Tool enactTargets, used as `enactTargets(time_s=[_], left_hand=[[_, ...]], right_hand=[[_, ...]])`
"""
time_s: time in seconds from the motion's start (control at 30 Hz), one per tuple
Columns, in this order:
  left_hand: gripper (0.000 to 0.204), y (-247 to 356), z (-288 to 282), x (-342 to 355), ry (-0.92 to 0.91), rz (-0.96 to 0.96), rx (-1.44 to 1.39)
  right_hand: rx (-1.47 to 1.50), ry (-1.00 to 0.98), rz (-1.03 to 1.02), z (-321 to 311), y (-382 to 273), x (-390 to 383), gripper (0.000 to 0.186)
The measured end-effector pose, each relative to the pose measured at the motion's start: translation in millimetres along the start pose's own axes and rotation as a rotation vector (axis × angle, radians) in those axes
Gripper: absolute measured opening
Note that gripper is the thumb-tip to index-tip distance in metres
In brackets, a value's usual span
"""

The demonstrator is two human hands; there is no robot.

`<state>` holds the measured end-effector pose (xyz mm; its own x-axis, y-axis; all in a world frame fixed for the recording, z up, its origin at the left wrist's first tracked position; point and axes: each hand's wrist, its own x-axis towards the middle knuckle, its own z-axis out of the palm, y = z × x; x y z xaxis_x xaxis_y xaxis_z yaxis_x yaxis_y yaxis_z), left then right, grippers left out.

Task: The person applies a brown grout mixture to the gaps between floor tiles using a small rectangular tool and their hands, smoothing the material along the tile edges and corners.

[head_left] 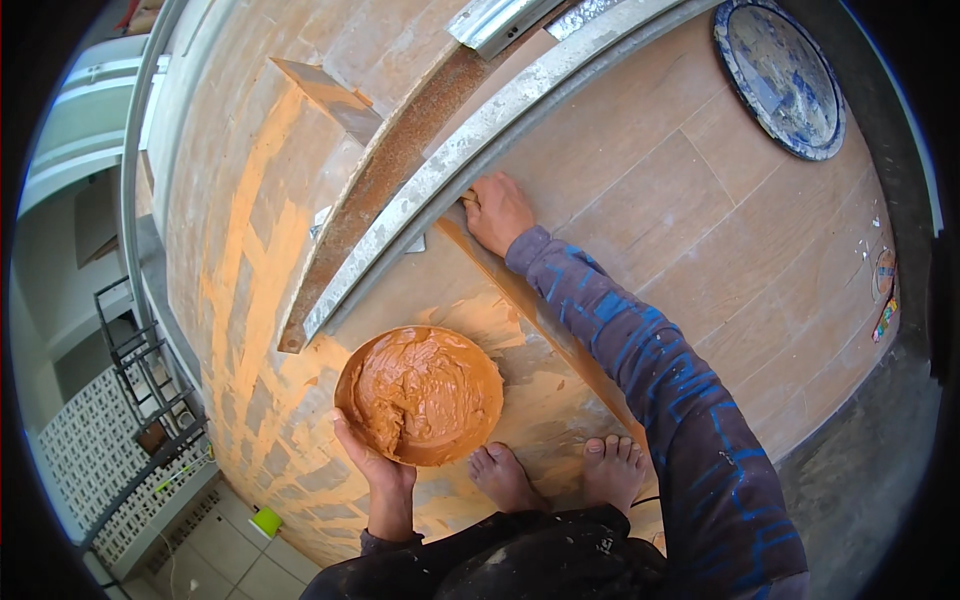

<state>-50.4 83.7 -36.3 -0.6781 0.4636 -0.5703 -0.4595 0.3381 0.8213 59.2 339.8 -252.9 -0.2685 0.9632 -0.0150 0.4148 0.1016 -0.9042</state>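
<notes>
My left hand (378,480) holds a round bowl (492,405) from its near left side, fingers under it and thumb at the rim. Thick, wet orange grout-like paste (425,385) fills the bowl. Farther off, my right hand (498,213) is closed around a short, light brown handle (469,198) beside a curved grey metal rail (440,180). The rail hides most of that tool; a pale flat corner (417,243) shows past its near edge, possibly the blade. Orange paste is smeared over the tiled floor (255,380) around the bowl.
A rusty metal bar (395,160) runs alongside the rail. An orange-stained strip (560,345) lies between my right arm and my bare feet (610,470). At the far right is a paint-spattered round lid (780,78). White perforated panels (95,440) and a black metal frame (140,365) stand left.
</notes>
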Motion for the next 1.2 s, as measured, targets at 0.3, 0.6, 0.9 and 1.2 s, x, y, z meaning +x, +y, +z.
enactTargets(time_s=[0.3,0.6,0.9,1.2], left_hand=[[0.069,-8.6,11.7,-12.9,-0.02,0.02,0.006],[0.069,-11.8,10.5,-31.5,0.005,0.06,0.003],[0.068,-21.2,28.4,-33.2,0.001,0.047,-0.011],[0.07,-47.0,52.4,-46.9,-0.033,0.06,0.023]], right_hand=[[0.276,-0.058,0.246,-33.3,24.3,15.9,0.025],[0.076,-0.129,0.289,-20.0,30.1,9.9,0.029],[0.44,-0.162,0.193,-73.4,-10.8,-5.5,0.026],[0.289,0.01,-0.09,-62.2,39.2,-36.1,0.025]])
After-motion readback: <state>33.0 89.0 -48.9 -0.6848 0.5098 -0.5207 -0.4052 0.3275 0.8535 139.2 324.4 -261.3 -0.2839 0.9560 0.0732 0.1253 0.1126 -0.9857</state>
